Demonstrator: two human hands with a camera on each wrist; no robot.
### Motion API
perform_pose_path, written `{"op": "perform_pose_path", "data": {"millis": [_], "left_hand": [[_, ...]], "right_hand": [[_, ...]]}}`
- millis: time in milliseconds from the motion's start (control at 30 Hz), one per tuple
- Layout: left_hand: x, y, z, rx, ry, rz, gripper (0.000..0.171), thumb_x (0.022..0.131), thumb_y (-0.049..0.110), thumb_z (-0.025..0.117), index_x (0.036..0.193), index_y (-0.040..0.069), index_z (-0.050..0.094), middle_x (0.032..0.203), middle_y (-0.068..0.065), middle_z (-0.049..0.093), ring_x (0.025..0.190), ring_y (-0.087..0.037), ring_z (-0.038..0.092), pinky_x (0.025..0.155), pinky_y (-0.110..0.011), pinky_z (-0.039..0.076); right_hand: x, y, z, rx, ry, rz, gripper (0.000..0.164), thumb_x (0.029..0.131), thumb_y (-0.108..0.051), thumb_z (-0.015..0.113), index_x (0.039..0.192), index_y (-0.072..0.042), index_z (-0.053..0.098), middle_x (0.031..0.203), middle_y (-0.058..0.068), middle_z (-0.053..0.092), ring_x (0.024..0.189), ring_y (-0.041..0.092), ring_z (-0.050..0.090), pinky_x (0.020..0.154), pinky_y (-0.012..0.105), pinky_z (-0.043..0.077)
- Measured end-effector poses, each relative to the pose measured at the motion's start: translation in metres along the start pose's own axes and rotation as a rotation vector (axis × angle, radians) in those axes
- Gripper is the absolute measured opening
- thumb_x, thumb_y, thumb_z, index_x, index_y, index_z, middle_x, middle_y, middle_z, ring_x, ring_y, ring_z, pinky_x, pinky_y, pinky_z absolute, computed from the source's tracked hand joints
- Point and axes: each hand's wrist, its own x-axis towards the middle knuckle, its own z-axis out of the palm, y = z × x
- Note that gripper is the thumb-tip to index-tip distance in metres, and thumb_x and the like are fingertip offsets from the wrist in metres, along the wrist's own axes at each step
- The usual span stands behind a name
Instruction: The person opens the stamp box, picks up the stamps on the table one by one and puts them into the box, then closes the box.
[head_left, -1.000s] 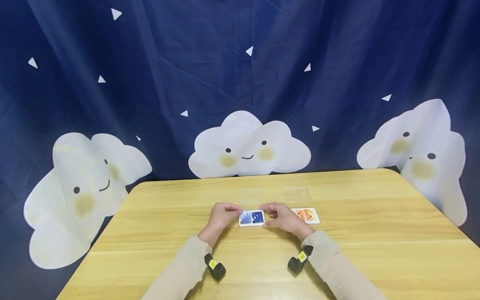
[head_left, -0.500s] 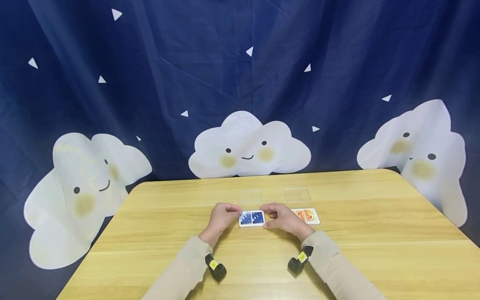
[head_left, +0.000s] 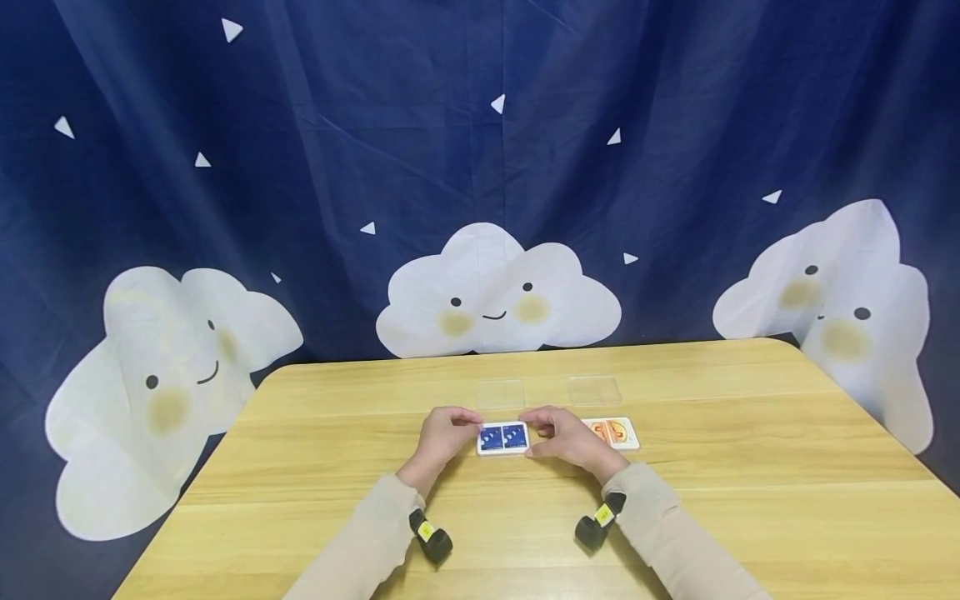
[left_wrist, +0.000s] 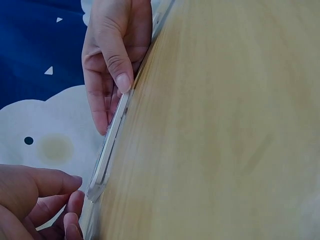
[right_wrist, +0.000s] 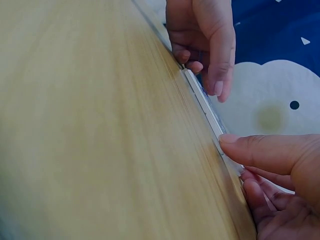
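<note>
A deck of cards (head_left: 503,437) lies flat on the table, white-edged with two dark blue moon pictures on top. In the right wrist view, a clear tray (right_wrist: 204,109) runs along its lower side. My left hand (head_left: 444,439) has its fingertips at the deck's left end, near the far corner. At the opposite end, my right hand (head_left: 567,437) pinches the deck between thumb and fingers, the thumb (right_wrist: 231,138) pressing its near edge. Beside that hand lies a second deck (head_left: 617,433) with orange pictures, its left part hidden. The left hand's exact contact is hard to see.
Two clear plastic lids, a left lid (head_left: 501,394) and a right lid (head_left: 594,390), lie behind the decks on the wooden table (head_left: 337,450). A dark blue curtain (head_left: 420,125) with clouds hangs beyond the table's far edge.
The pale sheen on the top card's left half has faded, and both pictures now look evenly dark blue. Neither hand has visibly shifted.
</note>
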Motion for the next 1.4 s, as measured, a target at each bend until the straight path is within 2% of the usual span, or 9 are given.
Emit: {"op": "perform_pose_path", "data": {"millis": [300, 433, 667, 833, 1000, 1200, 1400], "left_hand": [[0.001, 0.000, 0.000, -0.031, -0.021, -0.032, 0.009, 0.075, 0.004, 0.071, 0.083, 0.005, 0.071, 0.087, -0.005, 0.068, 0.085, -0.020, 0.059, 0.085, -0.042, 0.046], [0.002, -0.001, -0.001, -0.058, -0.041, -0.039, 0.011, 0.075, 0.003, 0.071, 0.085, 0.004, 0.071, 0.087, -0.005, 0.067, 0.084, -0.019, 0.058, 0.081, -0.037, 0.046], [0.005, -0.005, -0.005, -0.180, -0.099, -0.052, 0.014, 0.077, 0.004, 0.069, 0.090, 0.000, 0.070, 0.091, -0.007, 0.068, 0.077, -0.015, 0.054, 0.066, -0.026, 0.045], [0.007, -0.007, -0.009, -0.201, -0.160, -0.039, 0.021, 0.080, 0.010, 0.070, 0.099, 0.001, 0.069, 0.095, -0.006, 0.067, 0.079, -0.015, 0.054, 0.066, -0.026, 0.044], [0.014, -0.008, -0.012, -0.247, -0.215, 0.014, 0.028, 0.081, 0.013, 0.070, 0.105, -0.001, 0.067, 0.093, -0.006, 0.066, 0.077, -0.015, 0.054, 0.065, -0.026, 0.044], [0.027, -0.013, -0.016, -0.315, -0.233, -0.005, 0.035, 0.080, 0.015, 0.072, 0.112, 0.001, 0.065, 0.090, -0.002, 0.066, 0.070, -0.014, 0.055, 0.059, -0.024, 0.044], [0.039, -0.014, -0.018, -0.428, -0.253, -0.027, 0.041, 0.082, 0.006, 0.069, 0.120, -0.002, 0.058, 0.108, -0.013, 0.063, 0.079, -0.015, 0.059, 0.061, -0.021, 0.045]], "right_hand": [[-0.001, 0.000, 0.000, -0.010, -0.002, 0.004, 0.052, 0.073, -0.002, 0.075, 0.122, 0.004, 0.058, 0.126, 0.020, 0.055, 0.107, 0.028, 0.052, 0.095, 0.045, 0.041], [-0.001, 0.000, 0.000, -0.013, -0.001, 0.011, 0.052, 0.073, -0.002, 0.075, 0.122, 0.004, 0.058, 0.126, 0.019, 0.055, 0.107, 0.027, 0.052, 0.095, 0.045, 0.041], [-0.001, -0.001, 0.001, -0.009, 0.001, 0.002, 0.051, 0.073, -0.002, 0.075, 0.121, 0.004, 0.059, 0.125, 0.019, 0.056, 0.106, 0.027, 0.052, 0.095, 0.045, 0.041], [-0.002, -0.001, 0.001, -0.013, 0.002, -0.002, 0.052, 0.073, -0.003, 0.075, 0.122, 0.003, 0.059, 0.125, 0.019, 0.056, 0.105, 0.027, 0.052, 0.094, 0.043, 0.041], [-0.003, -0.002, 0.001, -0.015, 0.004, -0.005, 0.052, 0.073, -0.003, 0.075, 0.122, 0.003, 0.058, 0.125, 0.020, 0.056, 0.106, 0.027, 0.052, 0.094, 0.044, 0.041], [-0.003, -0.002, 0.001, -0.022, 0.011, 0.014, 0.052, 0.073, -0.003, 0.075, 0.122, 0.003, 0.058, 0.125, 0.018, 0.056, 0.106, 0.027, 0.052, 0.095, 0.045, 0.041], [-0.002, -0.001, 0.002, -0.037, 0.018, 0.024, 0.052, 0.073, -0.003, 0.076, 0.122, 0.002, 0.059, 0.125, 0.018, 0.056, 0.107, 0.027, 0.053, 0.096, 0.045, 0.041]]}}
